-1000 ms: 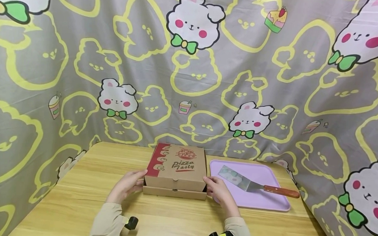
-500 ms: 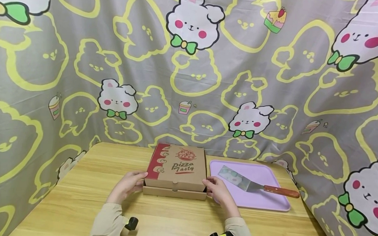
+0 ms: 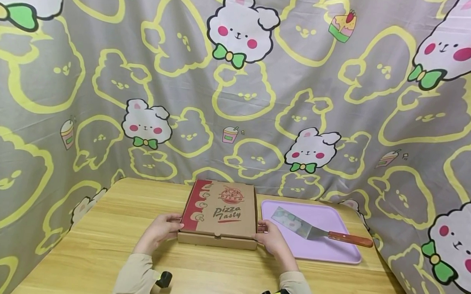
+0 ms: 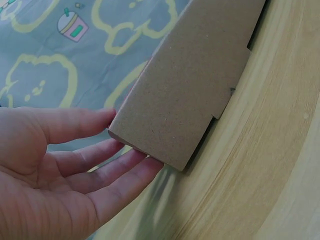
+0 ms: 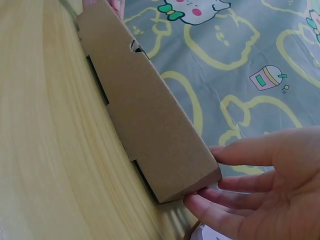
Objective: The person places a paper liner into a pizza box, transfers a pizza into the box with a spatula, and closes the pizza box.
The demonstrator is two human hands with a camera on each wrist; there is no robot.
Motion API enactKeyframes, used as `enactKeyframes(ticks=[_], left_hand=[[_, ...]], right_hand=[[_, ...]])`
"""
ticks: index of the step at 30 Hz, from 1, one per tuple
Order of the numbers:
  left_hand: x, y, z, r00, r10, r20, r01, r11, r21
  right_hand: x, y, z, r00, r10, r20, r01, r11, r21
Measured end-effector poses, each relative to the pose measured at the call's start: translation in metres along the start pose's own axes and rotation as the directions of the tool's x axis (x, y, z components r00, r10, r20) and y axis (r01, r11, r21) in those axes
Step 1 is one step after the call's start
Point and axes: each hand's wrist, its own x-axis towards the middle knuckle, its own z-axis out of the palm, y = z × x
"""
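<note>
A brown cardboard pizza box [image 3: 238,227] with a red strip and "Pizza Tasty" print lies on the table, its lid down and the front flap tucked behind the front wall. My left hand [image 3: 160,231] touches the front left corner, thumb at the lid's edge and fingers extended along the side. At the front right corner, my right hand [image 3: 272,238] has its thumb at the upper edge and its fingers against the side. Both wrist views show the plain front wall [image 4: 175,95] between the hands, with a small notch [image 5: 136,46] at its upper edge.
Right of the box, a lilac tray [image 3: 333,254] lies flat on the wooden table [image 3: 211,271]. Across it rests a metal spatula [image 3: 295,222], its wooden handle [image 3: 350,238] reaching past the tray's right edge. A rabbit-patterned curtain [image 3: 243,160] hangs behind and at both sides.
The box lid has sunk, and its front flap, seen standing above the front wall before, has slid inside. Both thumbs moved down with it. Tray and spatula stay in place.
</note>
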Motion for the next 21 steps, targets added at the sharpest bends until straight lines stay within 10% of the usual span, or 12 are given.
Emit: enactKeyframes(ticks=[21], left_hand=[[-0.0047,0.0062,-0.006,1.0,-0.003,0.031,0.004,0.999,-0.035]], right_hand=[[0.0005,-0.0006,-0.0058,0.999,-0.036,0.008,0.037,0.996,-0.083]])
